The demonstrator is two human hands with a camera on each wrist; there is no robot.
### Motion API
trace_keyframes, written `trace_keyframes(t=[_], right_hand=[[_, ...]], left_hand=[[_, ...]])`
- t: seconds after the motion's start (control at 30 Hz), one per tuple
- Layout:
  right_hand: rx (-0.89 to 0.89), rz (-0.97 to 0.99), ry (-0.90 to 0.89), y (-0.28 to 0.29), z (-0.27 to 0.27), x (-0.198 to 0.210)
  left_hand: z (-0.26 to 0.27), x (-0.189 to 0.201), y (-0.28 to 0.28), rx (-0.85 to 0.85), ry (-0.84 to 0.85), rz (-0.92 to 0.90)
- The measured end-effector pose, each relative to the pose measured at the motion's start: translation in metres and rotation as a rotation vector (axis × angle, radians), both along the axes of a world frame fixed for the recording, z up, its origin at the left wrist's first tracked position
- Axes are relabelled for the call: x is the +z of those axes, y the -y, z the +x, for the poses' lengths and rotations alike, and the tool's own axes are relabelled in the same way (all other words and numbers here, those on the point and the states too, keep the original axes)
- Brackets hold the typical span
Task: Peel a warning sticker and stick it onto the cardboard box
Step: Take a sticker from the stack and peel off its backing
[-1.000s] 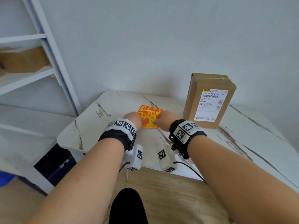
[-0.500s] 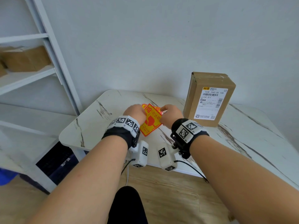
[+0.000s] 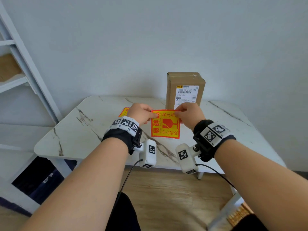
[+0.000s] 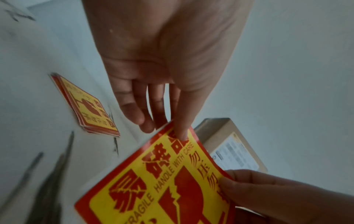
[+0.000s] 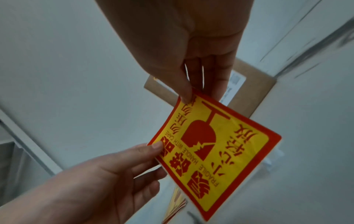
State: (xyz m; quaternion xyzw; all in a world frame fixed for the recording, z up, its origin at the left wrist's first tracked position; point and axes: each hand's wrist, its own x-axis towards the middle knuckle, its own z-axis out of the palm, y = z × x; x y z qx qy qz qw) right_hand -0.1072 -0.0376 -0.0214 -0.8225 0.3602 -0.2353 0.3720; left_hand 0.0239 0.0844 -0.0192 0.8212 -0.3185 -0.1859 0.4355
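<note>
A square red and yellow warning sticker (image 3: 165, 124) with a broken glass picture on it is held up in the air above the white marble table (image 3: 93, 124). It does not touch the table. Both hands hold it by its top edge, and the rest of it hangs down toward the person.

The left hand (image 3: 141, 114) pinches the top left corner of the sticker. Its thumb is on the printed side and its fingers (image 4: 141, 115) are behind the sticker. The right hand (image 3: 188, 114) pinches the top right corner the same way, with the thumb in front and the fingers (image 5: 216, 78) behind. The sticker sits right between the two hands. Its top edge bends a little between them. I cannot tell if the sticker has come off its backing paper.

A brown cardboard box (image 3: 185, 90) with a white shipping label on its front stands upright at the back of the table, near the wall. It is just behind the right hand and the sticker, and nothing touches it.

A small pile of the same red and yellow stickers (image 4: 86, 106) lies flat on the table to the left, just behind the left hand.

A white shelf (image 3: 25, 64) stands to the left of the table.
</note>
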Motion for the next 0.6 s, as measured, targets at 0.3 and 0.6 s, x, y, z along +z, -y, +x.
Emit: trace_keyframes(t=[0.3,0.6], right_hand=[[-0.108,-0.162,-0.050,0.025,-0.034,-0.010],[-0.168,-0.292,0.054,0.024,-0.045,-0.028]], left_hand=[[-0.041,-0.004,0.031,-0.043,-0.079,0.007],[-0.067,-0.013,0.059,0.010,-0.344,-0.131]])
